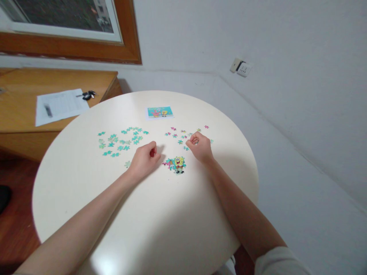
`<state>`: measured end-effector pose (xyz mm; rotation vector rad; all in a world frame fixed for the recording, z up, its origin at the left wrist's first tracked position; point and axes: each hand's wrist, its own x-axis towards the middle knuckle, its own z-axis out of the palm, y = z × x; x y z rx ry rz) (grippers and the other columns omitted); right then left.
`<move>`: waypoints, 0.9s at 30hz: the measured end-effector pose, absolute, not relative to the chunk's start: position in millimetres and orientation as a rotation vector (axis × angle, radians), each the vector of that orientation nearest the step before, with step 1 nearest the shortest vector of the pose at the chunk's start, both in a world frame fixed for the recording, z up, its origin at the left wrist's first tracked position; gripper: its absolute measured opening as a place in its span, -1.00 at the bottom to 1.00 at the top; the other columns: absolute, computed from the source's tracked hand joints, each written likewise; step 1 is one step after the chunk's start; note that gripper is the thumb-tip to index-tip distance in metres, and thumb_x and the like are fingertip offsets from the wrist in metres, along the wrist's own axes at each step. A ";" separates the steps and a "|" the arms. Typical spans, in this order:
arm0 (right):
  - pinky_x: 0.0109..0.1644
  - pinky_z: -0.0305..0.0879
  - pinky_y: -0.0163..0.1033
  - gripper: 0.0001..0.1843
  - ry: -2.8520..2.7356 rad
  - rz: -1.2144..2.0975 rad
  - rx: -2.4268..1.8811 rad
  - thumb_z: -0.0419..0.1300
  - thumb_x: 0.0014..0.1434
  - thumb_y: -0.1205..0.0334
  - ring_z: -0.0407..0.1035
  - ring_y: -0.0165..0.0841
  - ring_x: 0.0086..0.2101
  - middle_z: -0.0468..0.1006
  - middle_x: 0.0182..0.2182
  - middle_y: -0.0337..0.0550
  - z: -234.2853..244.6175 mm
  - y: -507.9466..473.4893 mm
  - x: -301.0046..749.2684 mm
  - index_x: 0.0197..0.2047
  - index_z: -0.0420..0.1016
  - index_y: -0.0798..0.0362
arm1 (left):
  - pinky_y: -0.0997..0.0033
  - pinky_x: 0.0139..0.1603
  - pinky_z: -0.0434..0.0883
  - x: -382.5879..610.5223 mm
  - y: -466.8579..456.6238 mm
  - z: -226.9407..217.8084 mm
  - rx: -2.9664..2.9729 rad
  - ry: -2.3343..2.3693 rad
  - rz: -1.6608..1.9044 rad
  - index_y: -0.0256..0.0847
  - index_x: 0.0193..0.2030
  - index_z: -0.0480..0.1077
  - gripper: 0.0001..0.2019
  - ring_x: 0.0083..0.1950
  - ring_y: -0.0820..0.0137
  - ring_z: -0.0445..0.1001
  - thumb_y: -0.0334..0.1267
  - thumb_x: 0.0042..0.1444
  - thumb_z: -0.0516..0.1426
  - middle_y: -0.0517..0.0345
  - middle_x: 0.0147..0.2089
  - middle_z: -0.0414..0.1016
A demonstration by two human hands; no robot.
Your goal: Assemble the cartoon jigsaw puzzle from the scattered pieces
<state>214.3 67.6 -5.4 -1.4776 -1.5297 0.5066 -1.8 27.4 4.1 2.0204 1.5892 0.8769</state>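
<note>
The partly assembled puzzle section, a small patch of interlocked printed pieces with a yellow square cartoon figure (179, 163), lies flat on the round, smooth, off-white table (71, 183), between the two hands and slightly nearer the body. The left hand (145, 159) is just left of it, fingers curled and thumb tip close to the forefinger; whether a piece is pinched there cannot be told. The right hand (199, 146) is curled into a loose ring beside the scattered pink, yellow and teal knobbed pieces (180, 142); its grip content likewise cannot be told. Loose teal and pale-green knobbed pieces (126, 148) lie beyond the left hand. Handling: the pieces appear thin, light and fairly stiff, probably card; their narrow knobs could bend or crease. Grip a single piece by opposite edges of its body. The joined section would likely flex or part at its seams if lifted by one corner; support it flat, fingertips on its outer edges.
</note>
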 end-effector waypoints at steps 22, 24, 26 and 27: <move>-0.40 0.13 -0.32 -0.85 -1.597 0.454 -1.419 0.07 -0.16 0.28 0.16 -0.44 -0.54 0.20 -0.67 -0.36 -4.3 65.5 214.3 -0.61 0.11 -0.02 | 0.45 -0.36 0.18 2.6 25.2 3.8 2.149 1.479 0.874 -0.14 -0.51 0.08 -0.85 -0.42 0.44 0.23 -0.42 -0.05 0.00 0.24 -0.50 0.26; -0.40 0.14 -0.31 -0.86 -1.601 0.449 -1.424 0.07 -0.16 0.28 0.17 -0.43 -0.54 0.22 -0.67 -0.35 -5.0 65.9 214.2 -0.60 0.12 -0.02 | 0.44 -0.36 0.19 4.0 24.8 3.7 2.173 1.452 0.857 -0.14 -0.51 0.08 -0.86 -0.40 0.42 0.24 -0.43 -0.05 0.00 0.22 -0.48 0.26; -0.40 0.15 -0.31 -0.87 -1.600 0.444 -1.424 0.08 -0.16 0.27 0.18 -0.42 -0.54 0.23 -0.67 -0.35 -6.3 66.3 214.3 -0.60 0.13 -0.02 | 0.43 -0.36 0.20 4.9 24.5 4.4 2.185 1.441 0.842 -0.14 -0.51 0.08 -0.85 -0.40 0.41 0.24 -0.44 -0.05 -0.01 0.21 -0.48 0.26; -0.39 0.16 -0.30 -0.87 -1.597 0.441 -1.424 0.08 -0.16 0.27 0.18 -0.42 -0.54 0.23 -0.67 -0.34 -7.1 66.6 214.3 -0.61 0.13 -0.02 | 0.42 -0.35 0.20 5.1 24.4 4.8 2.190 1.439 0.841 -0.14 -0.52 0.07 -0.85 -0.39 0.41 0.24 -0.44 -0.05 -0.01 0.21 -0.48 0.25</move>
